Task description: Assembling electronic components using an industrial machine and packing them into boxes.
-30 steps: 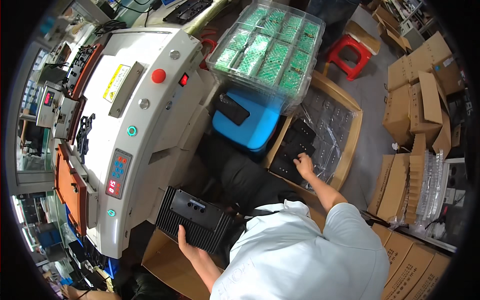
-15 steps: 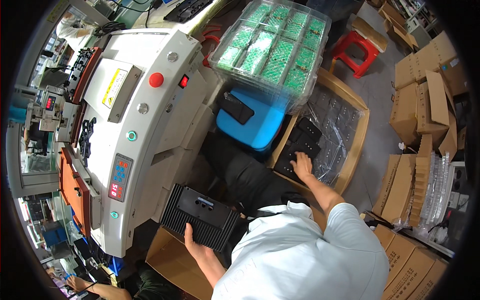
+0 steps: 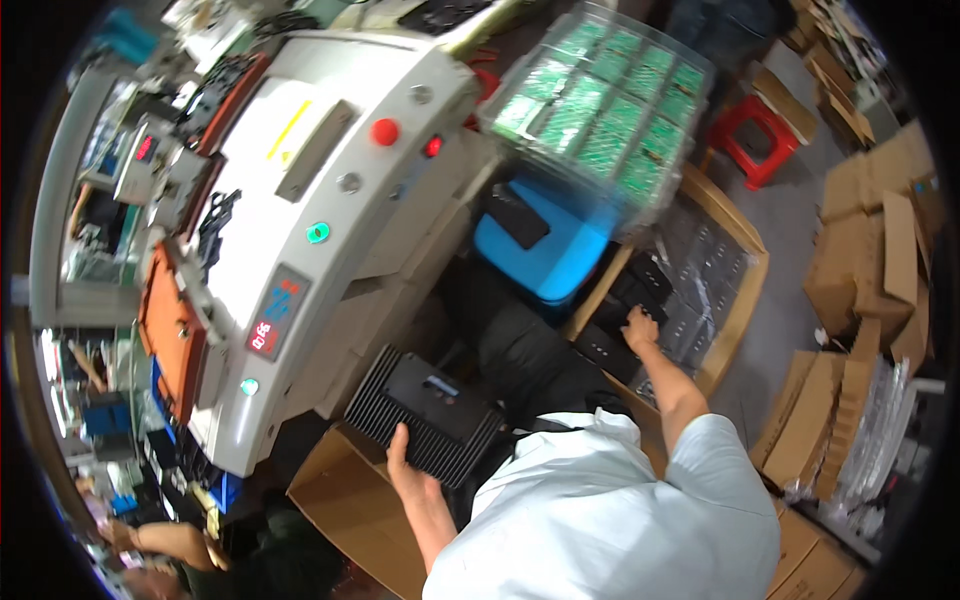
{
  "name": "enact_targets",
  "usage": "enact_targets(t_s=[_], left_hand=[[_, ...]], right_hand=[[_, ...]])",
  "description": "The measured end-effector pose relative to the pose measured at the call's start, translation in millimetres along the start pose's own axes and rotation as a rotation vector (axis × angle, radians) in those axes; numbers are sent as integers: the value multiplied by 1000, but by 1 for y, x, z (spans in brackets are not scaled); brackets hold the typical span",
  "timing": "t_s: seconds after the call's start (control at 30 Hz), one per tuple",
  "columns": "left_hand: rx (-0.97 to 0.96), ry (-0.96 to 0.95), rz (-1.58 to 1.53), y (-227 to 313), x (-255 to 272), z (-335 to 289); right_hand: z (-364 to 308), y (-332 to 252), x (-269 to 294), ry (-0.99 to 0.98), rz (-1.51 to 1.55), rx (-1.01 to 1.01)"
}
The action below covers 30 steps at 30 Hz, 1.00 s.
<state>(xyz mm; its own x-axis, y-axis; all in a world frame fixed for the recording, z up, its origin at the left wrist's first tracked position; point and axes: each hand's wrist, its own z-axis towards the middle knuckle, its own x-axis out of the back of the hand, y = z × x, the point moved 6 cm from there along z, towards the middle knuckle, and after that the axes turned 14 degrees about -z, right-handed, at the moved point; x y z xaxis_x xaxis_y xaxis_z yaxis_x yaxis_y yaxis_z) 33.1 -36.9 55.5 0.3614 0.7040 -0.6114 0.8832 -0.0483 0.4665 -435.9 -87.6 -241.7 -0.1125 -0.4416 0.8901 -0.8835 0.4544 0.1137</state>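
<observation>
My left hand (image 3: 412, 478) grips a black finned metal housing (image 3: 425, 412) by its ribbed lower edge, thumb lying over the fins. The housing is tilted, its flat face with small round holes turned up. On the right, my right hand (image 3: 641, 330) reaches into an open carton (image 3: 752, 278) and touches flat black parts (image 3: 606, 348) with bent fingers. Motion blur hides whether those fingers hold one. Several similar black parts lie in rows there, some under clear plastic film.
A white machine (image 3: 330, 200) with a red button and lit display stands left. Ahead, a blue stool (image 3: 545, 262) bears a black phone-like slab (image 3: 520, 217). Clear trays (image 3: 485, 118) hold green boards. Another carton (image 3: 345, 480) sits below my left hand. A red stool (image 3: 752, 150) stands far right.
The whole view has turned and shifted, so surroundings appear further right. My right hand's fingers are more bent over the black parts. My left hand still grips the finned housing. The machine's display reading differs.
</observation>
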Motion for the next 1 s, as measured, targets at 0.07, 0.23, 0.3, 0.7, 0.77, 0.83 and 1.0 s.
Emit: enact_targets(t_s=[0.07,0.23,0.3,0.7,0.77,0.83,1.0], left_hand=[[-26,37,7,5,9,4],[8,69,75,11,-13,0],[6,75,68,14,-15,-1],[27,-172,-3,45,-54,-33],[-11,-8,-45,59,-43,-42],[-43,-27,-95,71,-46,-48],[-88,-135,-69,90,-50,-58]], right_hand=[[-9,-8,20,74,-183,288],[-57,-25,181,435,-101,342],[-99,-59,269,388,244,578],[-304,-246,401,829,541,1925],[-315,-251,403,815,532,2003],[-323,-256,406,844,444,2007],[-340,-266,405,743,207,2068]])
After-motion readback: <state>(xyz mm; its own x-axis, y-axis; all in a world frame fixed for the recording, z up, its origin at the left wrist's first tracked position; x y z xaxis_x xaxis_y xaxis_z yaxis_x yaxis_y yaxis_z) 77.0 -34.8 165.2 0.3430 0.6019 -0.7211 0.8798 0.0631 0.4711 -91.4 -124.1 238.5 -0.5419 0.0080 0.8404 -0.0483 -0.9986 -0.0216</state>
